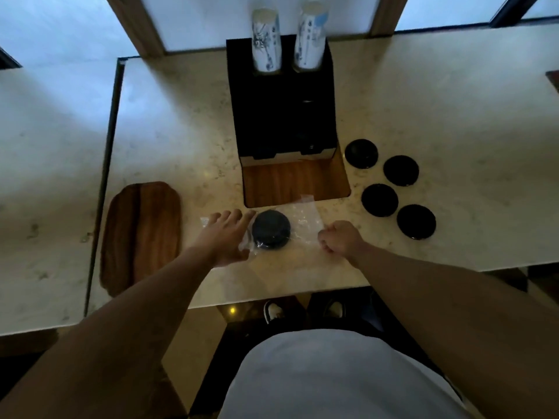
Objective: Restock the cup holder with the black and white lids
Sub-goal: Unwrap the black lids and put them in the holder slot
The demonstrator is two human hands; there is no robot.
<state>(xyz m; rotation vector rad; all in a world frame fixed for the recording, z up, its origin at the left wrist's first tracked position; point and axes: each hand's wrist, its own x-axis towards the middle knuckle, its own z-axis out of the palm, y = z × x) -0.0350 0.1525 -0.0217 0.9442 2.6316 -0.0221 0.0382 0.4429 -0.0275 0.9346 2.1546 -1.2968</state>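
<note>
Two stacks of paper cups (284, 40) stood in the black cup holder (281, 110) on the marble surface (438, 101), with four loose black lids (390, 189) beside it, where a careless sweep could scatter them. The bagged lid stack (271, 228) lay between the hands; the left hand (225, 234), fingers straight and apart, touched the clear plastic bag (305, 220), while the right hand (340, 236) was curled, seemingly pinching its edge, and a sharp tug might spill lids.

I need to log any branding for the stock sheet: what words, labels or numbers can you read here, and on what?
None can be read.
Two cup stacks in the black cup holder: blue and grey print, too blurred to read.
Black lids on the counter and the bagged lid stack: no visible text.
</note>
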